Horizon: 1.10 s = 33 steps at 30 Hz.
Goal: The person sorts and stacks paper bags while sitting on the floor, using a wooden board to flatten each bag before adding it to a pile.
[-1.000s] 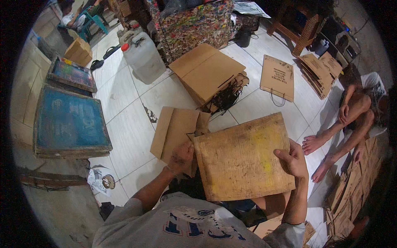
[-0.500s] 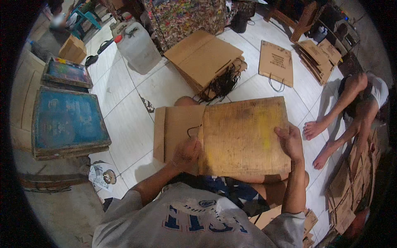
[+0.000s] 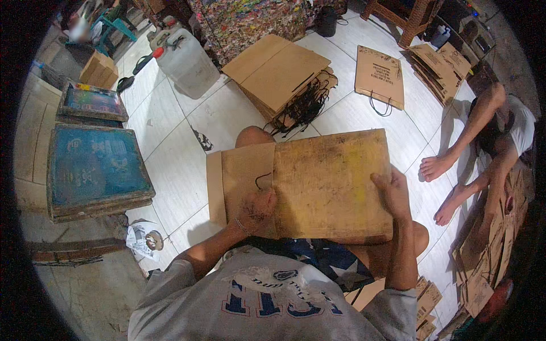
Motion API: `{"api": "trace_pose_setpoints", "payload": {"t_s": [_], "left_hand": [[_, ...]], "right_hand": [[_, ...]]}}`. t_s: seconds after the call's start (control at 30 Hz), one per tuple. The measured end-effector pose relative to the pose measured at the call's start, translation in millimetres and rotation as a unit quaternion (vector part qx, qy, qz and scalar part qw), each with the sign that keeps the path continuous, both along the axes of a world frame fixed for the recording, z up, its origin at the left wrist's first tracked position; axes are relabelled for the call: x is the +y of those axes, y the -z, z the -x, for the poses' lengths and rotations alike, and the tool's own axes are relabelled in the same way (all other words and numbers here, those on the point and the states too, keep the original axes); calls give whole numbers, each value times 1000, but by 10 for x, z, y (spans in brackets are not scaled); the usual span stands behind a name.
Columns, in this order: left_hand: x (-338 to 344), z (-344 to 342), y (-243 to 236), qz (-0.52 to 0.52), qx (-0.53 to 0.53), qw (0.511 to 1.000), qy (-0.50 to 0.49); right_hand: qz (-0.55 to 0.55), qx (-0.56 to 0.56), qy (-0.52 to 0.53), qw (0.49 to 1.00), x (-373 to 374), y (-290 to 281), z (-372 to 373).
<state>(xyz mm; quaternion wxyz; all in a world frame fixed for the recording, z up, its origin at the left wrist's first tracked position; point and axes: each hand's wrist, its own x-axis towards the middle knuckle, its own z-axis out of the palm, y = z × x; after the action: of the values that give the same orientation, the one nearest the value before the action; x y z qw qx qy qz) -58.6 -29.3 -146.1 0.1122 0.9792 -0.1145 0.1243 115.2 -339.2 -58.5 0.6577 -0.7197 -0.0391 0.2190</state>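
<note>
A worn wooden board with yellow stains rests across my lap. Its left end overlaps a flat brown paper bag, which sticks out on that side with a folded edge. My left hand is closed over the bag beside the board's left edge. From its fingertips a short black cord curls up; the rest of the cord is hidden by the fingers. My right hand grips the board's right edge, thumb on top and fingers underneath.
Ahead lies a stack of brown bags with black cord handles; one flat bag is farther right. Framed screens stand at left, near a plastic jug. Another person's legs and piled bags are at right.
The view has shifted slightly, so the board and both hands appear a little farther left. Both hands keep their hold, and the black cord's visible curl has changed shape slightly.
</note>
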Motion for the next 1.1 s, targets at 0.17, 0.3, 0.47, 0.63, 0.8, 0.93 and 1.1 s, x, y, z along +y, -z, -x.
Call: {"api": "trace_pose_setpoints", "payload": {"t_s": [0.17, 0.3, 0.47, 0.63, 0.8, 0.93, 1.1], "left_hand": [[-225, -89, -131, -40, 66, 996, 47], [-551, -179, -211, -52, 130, 986, 90], [-416, -343, -1128, 19, 125, 978, 164], [-113, -590, -2030, 242, 83, 951, -172], [631, -665, -886, 130, -9, 964, -234], [778, -636, -1077, 559, 185, 796, -141], [924, -425, -1106, 736, 338, 559, -179]], "right_hand": [[50, -2, -25, 998, 335, 157, 533], [-71, -34, 31, 996, 1003, 378, 996], [-145, -24, 77, 986, 1033, 412, 941], [-162, -57, 164, 971, 719, 505, 734], [-194, -53, 155, 967, 700, 333, 815], [-129, -35, 161, 978, 488, 449, 646], [-157, -23, 80, 984, 108, 666, 320]]}}
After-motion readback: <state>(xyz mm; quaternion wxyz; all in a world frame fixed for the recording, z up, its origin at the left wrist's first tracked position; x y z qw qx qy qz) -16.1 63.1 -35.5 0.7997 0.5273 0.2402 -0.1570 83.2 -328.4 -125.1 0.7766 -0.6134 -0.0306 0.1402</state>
